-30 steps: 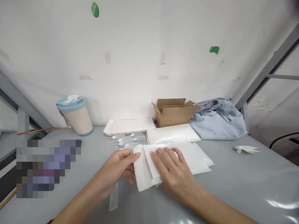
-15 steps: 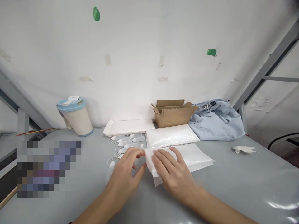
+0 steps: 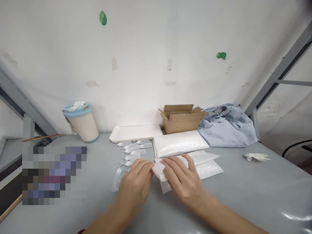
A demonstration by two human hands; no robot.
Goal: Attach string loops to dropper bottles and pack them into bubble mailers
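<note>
A white bubble mailer (image 3: 187, 158) lies at the front of the table under my right hand (image 3: 181, 178). My right fingers are bent over its top, and the thumb is hidden. With thumb and fingers pressed together, my left hand (image 3: 137, 180) pinches the mailer's left end, where a corner is folded up. Beneath, a second white layer with a bubbled surface (image 3: 211, 169) shows at the right; whether it is a separate mailer I cannot tell. Several clear plastic tags (image 3: 133, 156) with white loops lie beyond and left of my left hand.
Behind are another bubble mailer (image 3: 180, 143), a flat white mailer stack (image 3: 138, 131) and an open cardboard box (image 3: 184, 122). A blue cloth bag (image 3: 227, 130) sits back right, a crumpled white piece (image 3: 257, 157) before it. At left stand a lidded tumbler (image 3: 84, 125) and a blurred-out item (image 3: 56, 175).
My left thumb and fingers have closed on the mailer's left end. The upper layer has risen at its right side, baring the layer below. The view has shifted slightly.
</note>
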